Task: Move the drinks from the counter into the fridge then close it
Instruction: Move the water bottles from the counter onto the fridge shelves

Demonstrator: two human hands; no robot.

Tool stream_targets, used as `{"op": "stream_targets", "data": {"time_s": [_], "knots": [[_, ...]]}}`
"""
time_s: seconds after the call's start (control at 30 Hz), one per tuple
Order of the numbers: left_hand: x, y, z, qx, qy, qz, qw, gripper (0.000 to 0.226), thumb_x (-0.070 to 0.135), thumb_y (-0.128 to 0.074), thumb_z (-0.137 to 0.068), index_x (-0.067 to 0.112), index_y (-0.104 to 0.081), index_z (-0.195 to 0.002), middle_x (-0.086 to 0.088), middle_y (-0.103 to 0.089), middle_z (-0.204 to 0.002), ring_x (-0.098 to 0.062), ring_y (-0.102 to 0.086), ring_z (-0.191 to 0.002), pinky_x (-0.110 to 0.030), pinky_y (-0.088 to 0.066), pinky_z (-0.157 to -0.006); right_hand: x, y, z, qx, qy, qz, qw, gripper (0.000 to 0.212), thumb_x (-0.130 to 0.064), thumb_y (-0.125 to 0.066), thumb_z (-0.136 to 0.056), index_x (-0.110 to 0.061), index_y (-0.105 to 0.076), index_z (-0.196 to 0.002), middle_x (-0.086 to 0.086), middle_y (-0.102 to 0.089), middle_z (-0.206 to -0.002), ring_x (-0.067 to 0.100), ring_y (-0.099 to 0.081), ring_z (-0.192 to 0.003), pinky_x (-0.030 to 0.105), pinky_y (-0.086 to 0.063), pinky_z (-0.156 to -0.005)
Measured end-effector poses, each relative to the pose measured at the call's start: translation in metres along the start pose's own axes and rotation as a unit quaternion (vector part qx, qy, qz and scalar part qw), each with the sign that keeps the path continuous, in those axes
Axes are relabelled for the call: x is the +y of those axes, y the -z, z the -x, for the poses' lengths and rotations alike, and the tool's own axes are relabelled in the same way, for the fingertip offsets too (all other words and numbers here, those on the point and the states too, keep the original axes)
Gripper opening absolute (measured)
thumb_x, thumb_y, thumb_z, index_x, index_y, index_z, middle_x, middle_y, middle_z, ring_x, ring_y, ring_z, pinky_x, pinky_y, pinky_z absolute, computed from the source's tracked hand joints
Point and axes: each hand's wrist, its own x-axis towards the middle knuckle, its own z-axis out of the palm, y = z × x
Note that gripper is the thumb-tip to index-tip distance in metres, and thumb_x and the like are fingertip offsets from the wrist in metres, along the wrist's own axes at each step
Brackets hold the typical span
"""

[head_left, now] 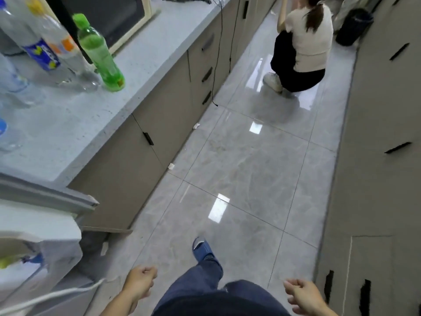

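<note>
Several drink bottles stand on the pale counter (75,124) at the upper left: a green bottle (100,55), a clear bottle with an orange label (66,49), a clear bottle with a blue label (38,51), and more clear ones at the left edge (11,85). The open fridge door (38,236) juts out at the lower left, with bottles in its shelf (16,262). My left hand (140,280) and right hand (300,295) hang low near my legs, fingers loosely curled, holding nothing, both well away from the bottles.
A microwave (107,19) sits behind the bottles. Beige cabinets (168,110) line the left, more cabinets (382,133) the right, with a glossy tiled aisle between. A person (300,46) crouches in the aisle ahead, beside a black bin (353,26). A cable (216,65) hangs off the counter.
</note>
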Motion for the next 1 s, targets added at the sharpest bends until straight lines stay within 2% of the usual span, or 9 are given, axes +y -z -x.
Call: {"op": "stream_targets", "data": {"time_s": [0.13, 0.27, 0.43, 0.53, 0.6, 0.67, 0.77, 0.87, 1.0], "knots": [[0.107, 0.004, -0.006, -0.011, -0.064, 0.045, 0.997, 0.015, 0.019, -0.056, -0.096, 0.012, -0.067, -0.088, -0.008, -0.066, -0.090, -0.022, -0.060, -0.080, -0.028, -0.049, -0.067, -0.072, 0.005, -0.020, 0.006, 0.017, 0.033, 0.999, 0.010, 0.004, -0.072, -0.084, 0.009, -0.064, -0.087, 0.021, -0.066, -0.082, 0.027, -0.055, -0.067, 0.030, -0.042, -0.059], [0.175, 0.015, -0.016, -0.016, -0.106, 0.110, 0.988, 0.017, 0.021, -0.057, -0.096, 0.008, -0.068, -0.096, -0.007, -0.063, -0.084, -0.017, -0.055, -0.072, -0.026, -0.046, -0.063, -0.150, 0.000, -0.046, 0.008, 0.061, 0.116, 0.991, 0.015, -0.002, -0.079, -0.078, 0.003, -0.068, -0.070, 0.012, -0.066, -0.056, 0.020, -0.057, -0.054, 0.027, -0.044, -0.057], [0.229, 0.031, -0.026, 0.029, -0.089, 0.188, 0.978, 0.017, 0.021, -0.057, -0.096, 0.010, -0.069, -0.100, -0.005, -0.066, -0.089, -0.016, -0.057, -0.075, -0.025, -0.048, -0.061, -0.263, -0.032, -0.088, -0.017, 0.119, 0.165, 0.979, 0.016, -0.003, -0.086, -0.067, -0.001, -0.071, -0.060, 0.010, -0.070, -0.056, 0.026, -0.070, -0.067, 0.036, -0.054, -0.071], [0.246, 0.043, -0.026, 0.072, -0.061, 0.247, 0.964, 0.015, 0.021, -0.056, -0.098, 0.013, -0.067, -0.104, -0.006, -0.067, -0.096, -0.017, -0.059, -0.079, -0.027, -0.050, -0.066, -0.343, -0.061, -0.108, -0.070, 0.150, 0.197, 0.966, 0.019, 0.003, -0.083, -0.071, 0.010, -0.066, -0.065, 0.015, -0.063, -0.051, 0.021, -0.058, -0.055, 0.032, -0.048, -0.058], [0.254, 0.051, -0.021, 0.102, -0.042, 0.283, 0.953, 0.017, 0.022, -0.055, -0.099, 0.014, -0.064, -0.110, -0.006, -0.067, -0.101, -0.017, -0.061, -0.085, -0.026, -0.051, -0.068, -0.405, -0.088, -0.112, -0.116, 0.160, 0.234, 0.952, 0.019, -0.001, -0.078, -0.079, 0.012, -0.064, -0.076, 0.017, -0.059, -0.055, 0.021, -0.053, -0.054, 0.030, -0.043, -0.058], [0.263, 0.060, -0.018, 0.133, -0.031, 0.309, 0.941, 0.018, 0.025, -0.055, -0.099, 0.016, -0.063, -0.113, -0.004, -0.066, -0.105, -0.016, -0.063, -0.092, -0.026, -0.053, -0.069, -0.468, -0.124, -0.104, -0.172, 0.177, 0.284, 0.926, 0.015, -0.007, -0.073, -0.086, 0.005, -0.064, -0.084, 0.015, -0.058, -0.064, 0.021, -0.049, -0.054, 0.027, -0.039, -0.055], [0.278, 0.080, -0.017, 0.193, -0.042, 0.348, 0.917, 0.008, 0.033, -0.056, -0.098, 0.028, -0.063, -0.101, 0.001, -0.067, -0.108, -0.014, -0.064, -0.094, -0.022, -0.053, -0.066, -0.542, -0.193, -0.071, -0.255, 0.240, 0.330, 0.876, 0.006, -0.009, -0.066, -0.092, -0.005, -0.062, -0.090, 0.012, -0.057, -0.069, 0.020, -0.046, -0.053, 0.022, -0.033, -0.051], [0.291, 0.108, -0.015, 0.253, -0.064, 0.392, 0.882, 0.005, 0.037, -0.058, -0.097, 0.034, -0.062, -0.098, 0.005, -0.069, -0.104, -0.012, -0.067, -0.094, -0.023, -0.055, -0.068, -0.582, -0.254, -0.018, -0.322, 0.356, 0.374, 0.794, 0.004, -0.016, -0.066, -0.093, -0.013, -0.066, -0.095, 0.010, -0.066, -0.079, 0.018, -0.058, -0.066, 0.029, -0.048, -0.057], [0.311, 0.166, -0.013, 0.347, -0.096, 0.489, 0.795, 0.005, 0.031, -0.060, -0.096, 0.034, -0.064, -0.098, 0.002, -0.072, -0.103, -0.014, -0.069, -0.090, -0.024, -0.056, -0.066, -0.615, -0.329, 0.074, -0.419, 0.457, 0.362, 0.696, 0.013, -0.020, -0.070, -0.091, -0.016, -0.068, -0.104, 0.001, -0.066, -0.085, 0.018, -0.063, -0.078, 0.033, -0.053, -0.072]]}}
